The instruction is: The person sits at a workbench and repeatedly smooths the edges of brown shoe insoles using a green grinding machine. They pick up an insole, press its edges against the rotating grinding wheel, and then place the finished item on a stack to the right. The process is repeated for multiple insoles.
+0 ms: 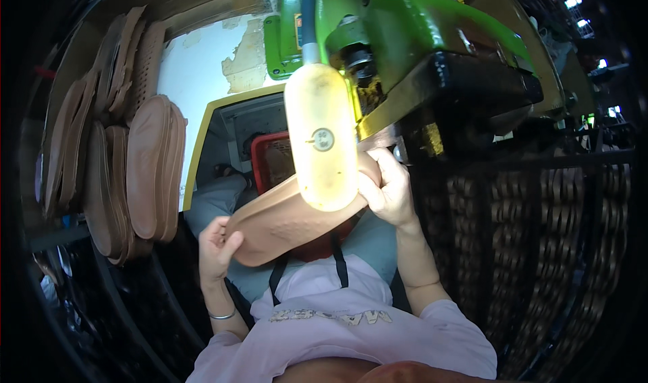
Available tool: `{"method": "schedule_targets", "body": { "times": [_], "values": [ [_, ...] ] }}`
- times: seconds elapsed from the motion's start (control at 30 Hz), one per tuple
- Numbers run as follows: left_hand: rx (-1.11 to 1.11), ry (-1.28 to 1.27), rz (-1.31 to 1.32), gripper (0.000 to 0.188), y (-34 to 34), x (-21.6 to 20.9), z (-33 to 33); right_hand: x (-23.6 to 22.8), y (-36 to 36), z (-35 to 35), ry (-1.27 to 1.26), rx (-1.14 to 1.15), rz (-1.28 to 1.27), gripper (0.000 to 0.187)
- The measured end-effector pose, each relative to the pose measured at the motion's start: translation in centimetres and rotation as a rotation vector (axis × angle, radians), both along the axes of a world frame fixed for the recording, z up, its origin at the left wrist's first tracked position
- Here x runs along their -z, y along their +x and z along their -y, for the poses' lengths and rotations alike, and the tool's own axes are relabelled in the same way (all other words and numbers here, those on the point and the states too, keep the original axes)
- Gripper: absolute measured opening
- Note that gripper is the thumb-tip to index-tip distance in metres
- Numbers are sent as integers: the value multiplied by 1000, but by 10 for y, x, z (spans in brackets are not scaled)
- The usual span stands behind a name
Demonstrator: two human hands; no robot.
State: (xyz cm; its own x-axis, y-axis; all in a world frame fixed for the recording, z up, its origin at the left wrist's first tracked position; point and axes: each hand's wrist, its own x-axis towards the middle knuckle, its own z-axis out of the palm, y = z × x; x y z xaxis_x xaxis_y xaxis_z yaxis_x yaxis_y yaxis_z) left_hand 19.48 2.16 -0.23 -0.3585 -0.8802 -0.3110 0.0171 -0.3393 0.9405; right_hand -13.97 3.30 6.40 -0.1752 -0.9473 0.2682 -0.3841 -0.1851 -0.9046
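Both my hands hold a tan shoe sole (pixel 287 224) above my lap. It is tilted, its left end lower than its right. My left hand (pixel 217 247) pinches the lower left end, thumb on the upper face. At the other end, close beside the machine head, my right hand (pixel 391 190) grips the sole with its thumb on top. A lit, pale yellow oblong lamp (pixel 320 113) hangs in front and hides part of the sole's middle and upper edge.
A green and black machine (pixel 412 25) stands ahead on the right. Stacked tan soles (pixel 154 170) lie at the left by a white worktop (pixel 202 59) with a yellow edge. Below the worktop opening sits a red basket (pixel 260 163). Racks with rows of brown pieces (pixel 513 228) fill the right.
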Motion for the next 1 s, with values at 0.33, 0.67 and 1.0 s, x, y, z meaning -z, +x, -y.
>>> {"method": "schedule_targets", "body": {
  "times": [0.33, 0.67, 1.0],
  "values": [
    [37, -1039, 322, 23, -151, -62, 53, -5, -64, -24, 48, 188, 315, 30],
    [270, -761, 197, 28, -126, -86, 93, 7, -34, -26, 84, 203, 494, 23],
    [179, -720, 258, 27, -105, -69, 88, 11, -12, -25, -52, 157, 262, 26]
  ]
}}
